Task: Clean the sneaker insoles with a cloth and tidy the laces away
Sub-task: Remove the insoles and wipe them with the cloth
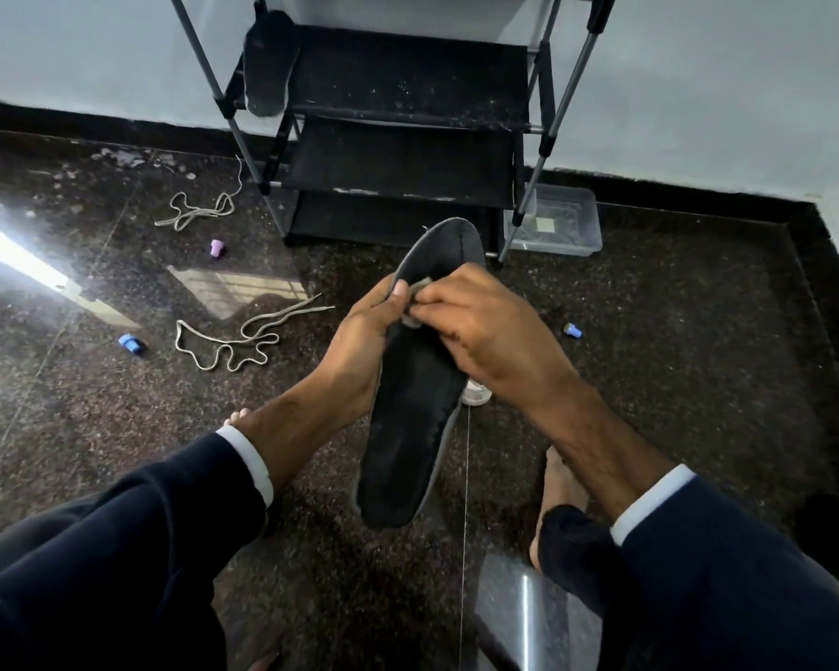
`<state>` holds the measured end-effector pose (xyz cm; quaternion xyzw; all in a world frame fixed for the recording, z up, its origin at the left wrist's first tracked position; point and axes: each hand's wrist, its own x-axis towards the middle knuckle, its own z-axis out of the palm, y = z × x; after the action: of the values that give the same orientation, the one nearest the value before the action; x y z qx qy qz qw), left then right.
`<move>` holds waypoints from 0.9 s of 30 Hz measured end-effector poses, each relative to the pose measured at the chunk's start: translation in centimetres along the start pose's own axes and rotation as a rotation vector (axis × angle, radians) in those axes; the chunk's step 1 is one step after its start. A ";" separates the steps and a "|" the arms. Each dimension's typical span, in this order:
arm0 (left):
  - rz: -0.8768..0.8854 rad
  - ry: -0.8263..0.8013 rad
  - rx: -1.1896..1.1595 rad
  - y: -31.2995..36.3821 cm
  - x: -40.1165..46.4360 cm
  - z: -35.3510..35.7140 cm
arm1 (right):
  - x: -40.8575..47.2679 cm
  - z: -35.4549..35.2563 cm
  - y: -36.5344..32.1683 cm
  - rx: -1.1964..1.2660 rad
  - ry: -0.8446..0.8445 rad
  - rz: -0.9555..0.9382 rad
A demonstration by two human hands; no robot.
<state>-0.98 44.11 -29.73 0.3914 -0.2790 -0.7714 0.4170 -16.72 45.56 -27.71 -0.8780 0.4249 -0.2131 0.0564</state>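
Gripping the insole [415,409] lengthwise in our left hand [366,341], toe pointing away, our right hand [480,326] fingers pinch the cloth [415,302] against it.

no readable text or labels, insole [415,418] surface perhaps too dark
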 end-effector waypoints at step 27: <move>0.027 0.018 0.118 0.7 0.1 -0.9 | 0.0 -0.8 0.3 0.077 -0.098 -0.023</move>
<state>0.03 43.55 -29.76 0.4182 -0.3257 -0.7443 0.4062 -17.27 45.36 -27.10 -0.8894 0.4030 -0.1868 0.1085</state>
